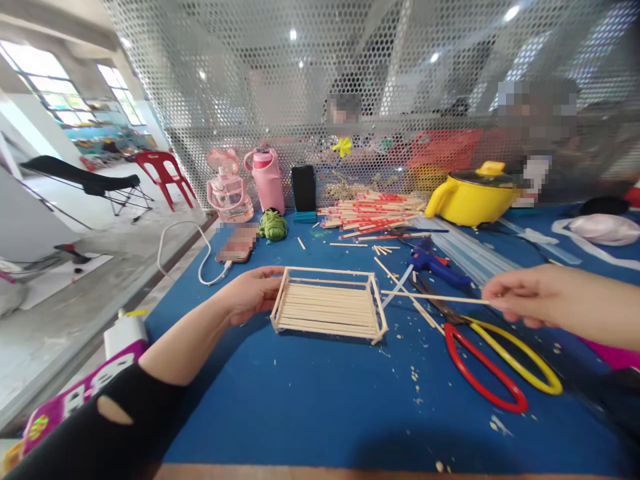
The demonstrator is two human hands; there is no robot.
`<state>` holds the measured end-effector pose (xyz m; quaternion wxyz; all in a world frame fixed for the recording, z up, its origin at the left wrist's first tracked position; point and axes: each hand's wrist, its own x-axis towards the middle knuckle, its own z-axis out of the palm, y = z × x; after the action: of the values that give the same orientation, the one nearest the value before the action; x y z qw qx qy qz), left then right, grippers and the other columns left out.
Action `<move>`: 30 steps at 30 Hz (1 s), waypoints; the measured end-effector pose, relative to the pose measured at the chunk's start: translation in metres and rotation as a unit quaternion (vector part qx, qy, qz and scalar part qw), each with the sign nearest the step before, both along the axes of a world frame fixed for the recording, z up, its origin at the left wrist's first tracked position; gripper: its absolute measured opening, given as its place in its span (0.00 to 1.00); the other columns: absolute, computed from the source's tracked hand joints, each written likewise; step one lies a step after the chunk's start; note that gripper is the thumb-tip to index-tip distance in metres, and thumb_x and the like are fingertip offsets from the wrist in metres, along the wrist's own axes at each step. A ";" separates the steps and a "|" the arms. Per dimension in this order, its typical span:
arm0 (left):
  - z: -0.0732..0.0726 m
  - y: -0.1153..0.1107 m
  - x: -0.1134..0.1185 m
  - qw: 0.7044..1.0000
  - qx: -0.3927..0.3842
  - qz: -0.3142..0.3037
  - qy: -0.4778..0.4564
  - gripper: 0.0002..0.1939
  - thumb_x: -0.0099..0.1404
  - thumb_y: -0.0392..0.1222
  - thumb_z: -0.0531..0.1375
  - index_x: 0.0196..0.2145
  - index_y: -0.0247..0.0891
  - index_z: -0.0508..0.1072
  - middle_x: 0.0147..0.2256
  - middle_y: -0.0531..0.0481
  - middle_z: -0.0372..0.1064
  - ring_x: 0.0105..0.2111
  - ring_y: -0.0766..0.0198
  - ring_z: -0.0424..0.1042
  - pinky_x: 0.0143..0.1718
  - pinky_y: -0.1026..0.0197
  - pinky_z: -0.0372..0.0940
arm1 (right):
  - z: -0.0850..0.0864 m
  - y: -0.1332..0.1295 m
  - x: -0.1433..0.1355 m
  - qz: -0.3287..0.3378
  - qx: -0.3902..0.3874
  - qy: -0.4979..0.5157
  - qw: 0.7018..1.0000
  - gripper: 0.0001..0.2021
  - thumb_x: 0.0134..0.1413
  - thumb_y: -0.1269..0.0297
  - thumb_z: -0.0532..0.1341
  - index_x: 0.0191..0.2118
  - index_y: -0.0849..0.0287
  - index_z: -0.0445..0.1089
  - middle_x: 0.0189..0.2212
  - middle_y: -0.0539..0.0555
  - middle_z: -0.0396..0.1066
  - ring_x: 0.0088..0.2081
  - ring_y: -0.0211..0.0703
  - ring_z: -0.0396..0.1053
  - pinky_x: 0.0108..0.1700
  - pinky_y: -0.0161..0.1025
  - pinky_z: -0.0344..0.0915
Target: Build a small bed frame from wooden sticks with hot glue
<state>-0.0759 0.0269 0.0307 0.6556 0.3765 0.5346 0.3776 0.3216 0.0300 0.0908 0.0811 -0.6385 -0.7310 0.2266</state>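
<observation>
A small rectangular frame of wooden sticks (327,307), with a slatted floor and low rails, is at the middle of the blue table. My left hand (257,293) grips its left end, thumb and fingers closed around the corner. My right hand (517,297) pinches one end of a thin wooden stick (435,297), which points left toward the frame's right end. Whether its tip touches the frame I cannot tell. Just below the stick lie scissors (485,360) with one red and one yellow handle. A blue glue gun (437,263) rests behind the stick.
Wrapped chopsticks (375,210) lie piled at the back, near a yellow pot (473,197). Green yarn (273,225), a cabled phone (239,243), a pink bottle (268,180) and an upright black phone (304,189) stand back left. Perforated metal mesh (280,100) rises behind.
</observation>
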 end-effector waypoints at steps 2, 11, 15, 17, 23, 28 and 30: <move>-0.003 -0.001 0.006 0.999 0.012 0.010 -0.031 0.18 0.50 0.38 0.67 0.39 0.34 0.71 0.29 0.47 0.74 0.26 0.66 0.73 0.30 0.65 0.68 | -0.001 -0.002 -0.008 0.007 -0.051 0.030 0.998 0.11 0.45 0.55 0.55 0.27 0.57 0.69 0.22 0.55 0.69 0.23 0.40 0.64 0.24 0.35 0.61; -0.007 -0.021 0.026 0.996 -0.026 -0.009 -0.086 0.07 0.58 0.32 0.61 0.36 0.34 0.70 0.32 0.45 0.74 0.28 0.65 0.74 0.31 0.64 0.70 | -0.050 0.015 -0.079 0.081 -0.076 0.178 0.978 0.07 0.49 0.61 0.58 0.29 0.60 0.67 0.18 0.48 0.66 0.20 0.35 0.63 0.24 0.32 0.60; -0.007 -0.025 0.030 0.992 -0.035 0.019 -0.116 0.06 0.59 0.30 0.59 0.36 0.33 0.70 0.34 0.43 0.74 0.30 0.63 0.75 0.33 0.63 0.70 | -0.066 0.011 -0.089 0.045 -0.064 0.229 0.970 0.10 0.49 0.58 0.60 0.29 0.61 0.68 0.18 0.48 0.65 0.19 0.33 0.61 0.23 0.31 0.59; -0.006 -0.026 0.031 0.991 -0.040 0.030 -0.126 0.06 0.59 0.29 0.58 0.35 0.33 0.70 0.34 0.43 0.74 0.29 0.63 0.75 0.33 0.63 0.71 | -0.069 0.008 -0.089 0.016 -0.073 0.242 0.967 0.12 0.47 0.55 0.61 0.27 0.61 0.68 0.17 0.47 0.64 0.18 0.33 0.60 0.21 0.31 0.57; -0.007 -0.026 0.033 0.989 -0.057 0.074 -0.114 0.03 0.60 0.31 0.57 0.34 0.33 0.70 0.29 0.46 0.73 0.25 0.66 0.74 0.28 0.66 0.70 | -0.071 0.008 -0.087 0.002 -0.056 0.220 0.974 0.17 0.45 0.49 0.62 0.27 0.60 0.71 0.17 0.49 0.66 0.19 0.33 0.59 0.21 0.31 0.55; -0.015 -0.027 0.033 0.991 -0.053 0.071 -0.098 0.05 0.60 0.37 0.59 0.35 0.34 0.68 0.30 0.45 0.73 0.26 0.64 0.74 0.29 0.63 0.70 | -0.071 0.008 -0.092 -0.004 -0.026 0.207 0.978 0.16 0.41 0.50 0.65 0.26 0.60 0.72 0.22 0.51 0.71 0.22 0.35 0.62 0.24 0.32 0.56; -0.016 -0.027 0.032 0.992 -0.052 0.065 -0.094 0.05 0.60 0.36 0.60 0.35 0.34 0.68 0.31 0.44 0.73 0.26 0.63 0.74 0.30 0.61 0.71 | -0.071 0.007 -0.093 -0.015 -0.004 0.213 0.977 0.15 0.40 0.51 0.66 0.24 0.60 0.71 0.20 0.50 0.70 0.22 0.34 0.61 0.23 0.31 0.56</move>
<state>-0.0435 -0.0001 0.0142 0.6957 0.2690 0.5129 0.4250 0.2282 0.0366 0.0199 0.2359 -0.5863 -0.6867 0.3592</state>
